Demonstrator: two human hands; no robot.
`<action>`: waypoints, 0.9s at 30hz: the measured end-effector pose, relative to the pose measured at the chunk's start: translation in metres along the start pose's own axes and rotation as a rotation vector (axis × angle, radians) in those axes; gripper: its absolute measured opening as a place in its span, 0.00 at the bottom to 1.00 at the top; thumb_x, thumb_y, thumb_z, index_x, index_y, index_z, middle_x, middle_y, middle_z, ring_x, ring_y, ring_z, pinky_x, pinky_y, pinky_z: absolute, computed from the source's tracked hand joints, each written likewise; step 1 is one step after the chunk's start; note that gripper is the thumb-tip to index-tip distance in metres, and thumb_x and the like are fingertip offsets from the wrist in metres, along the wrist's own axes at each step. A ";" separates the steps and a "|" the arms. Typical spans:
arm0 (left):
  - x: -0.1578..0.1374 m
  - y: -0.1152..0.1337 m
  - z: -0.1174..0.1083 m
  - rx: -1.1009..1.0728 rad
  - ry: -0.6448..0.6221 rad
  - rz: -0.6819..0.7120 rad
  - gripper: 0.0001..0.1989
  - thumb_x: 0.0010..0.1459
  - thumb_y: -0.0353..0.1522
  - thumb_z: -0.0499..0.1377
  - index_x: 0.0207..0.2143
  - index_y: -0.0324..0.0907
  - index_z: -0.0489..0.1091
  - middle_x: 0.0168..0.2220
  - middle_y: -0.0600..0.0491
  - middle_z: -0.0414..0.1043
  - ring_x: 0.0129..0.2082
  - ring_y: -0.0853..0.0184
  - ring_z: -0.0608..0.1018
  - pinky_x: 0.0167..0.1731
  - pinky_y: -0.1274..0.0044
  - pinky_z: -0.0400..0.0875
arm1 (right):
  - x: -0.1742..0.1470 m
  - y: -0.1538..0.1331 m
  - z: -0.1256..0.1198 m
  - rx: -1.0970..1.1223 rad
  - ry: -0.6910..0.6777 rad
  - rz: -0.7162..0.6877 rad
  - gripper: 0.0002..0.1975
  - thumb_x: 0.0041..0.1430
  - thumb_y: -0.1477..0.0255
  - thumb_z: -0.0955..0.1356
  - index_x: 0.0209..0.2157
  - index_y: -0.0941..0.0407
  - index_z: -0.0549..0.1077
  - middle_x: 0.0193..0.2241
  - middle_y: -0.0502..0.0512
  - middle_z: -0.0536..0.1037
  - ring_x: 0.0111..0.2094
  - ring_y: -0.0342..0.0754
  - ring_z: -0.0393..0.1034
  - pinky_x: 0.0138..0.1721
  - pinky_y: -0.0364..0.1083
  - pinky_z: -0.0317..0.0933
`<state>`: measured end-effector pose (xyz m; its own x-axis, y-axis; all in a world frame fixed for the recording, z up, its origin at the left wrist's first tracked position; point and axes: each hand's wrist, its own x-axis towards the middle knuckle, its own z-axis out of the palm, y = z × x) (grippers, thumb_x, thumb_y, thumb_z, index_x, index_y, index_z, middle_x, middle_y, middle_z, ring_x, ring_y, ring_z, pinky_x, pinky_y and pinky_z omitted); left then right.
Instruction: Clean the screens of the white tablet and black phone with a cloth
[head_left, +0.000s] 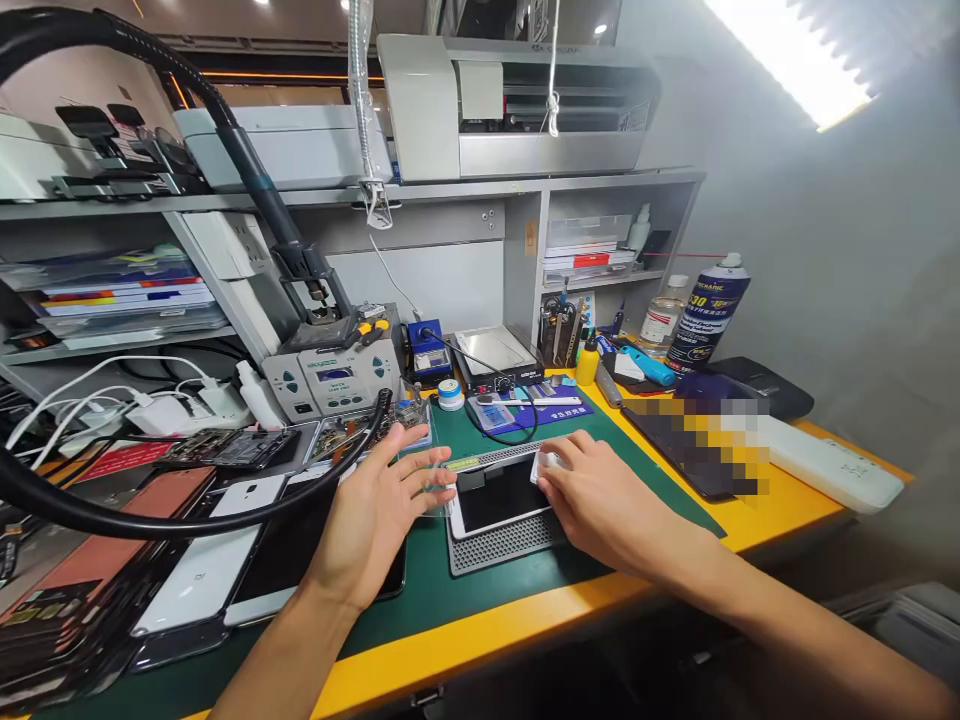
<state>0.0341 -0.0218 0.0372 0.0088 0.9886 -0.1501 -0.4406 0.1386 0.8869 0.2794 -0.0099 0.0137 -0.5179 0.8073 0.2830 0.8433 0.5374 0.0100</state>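
A white-framed phone (496, 498) with a dark screen lies on a grey perforated mat (491, 553) in the middle of the green work mat (416, 610). My right hand (589, 490) bends over the phone's right end. Its fingers are pinched together around something small and white, mostly hidden under them. At the phone's left end, my left hand (382, 505) is held up with its fingers apart, palm turned towards the phone. A faint clear edge shows near the left fingertips; I cannot tell whether they touch it.
Stacked phones and panels (217, 550) lie on the left beneath a black flexible arm (187, 520). Behind stand a grey soldering station (337, 375) and a metal-topped plate (499, 355). On the right are a dark phone panel (667, 450), a spray can (709, 315) and a clear bottle (664, 318).
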 end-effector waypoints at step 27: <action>-0.002 -0.002 -0.001 -0.004 0.024 0.027 0.25 0.64 0.44 0.57 0.57 0.37 0.67 0.45 0.40 0.77 0.40 0.57 0.80 0.42 0.65 0.78 | -0.026 -0.061 0.024 0.203 -0.002 0.105 0.32 0.72 0.58 0.58 0.68 0.64 0.60 0.69 0.64 0.56 0.71 0.62 0.45 0.71 0.64 0.40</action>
<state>0.0338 -0.0245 0.0355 -0.0244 0.9903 -0.1365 -0.4437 0.1116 0.8892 0.2379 -0.0578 -0.0177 -0.4291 0.8619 0.2702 0.8466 0.4880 -0.2125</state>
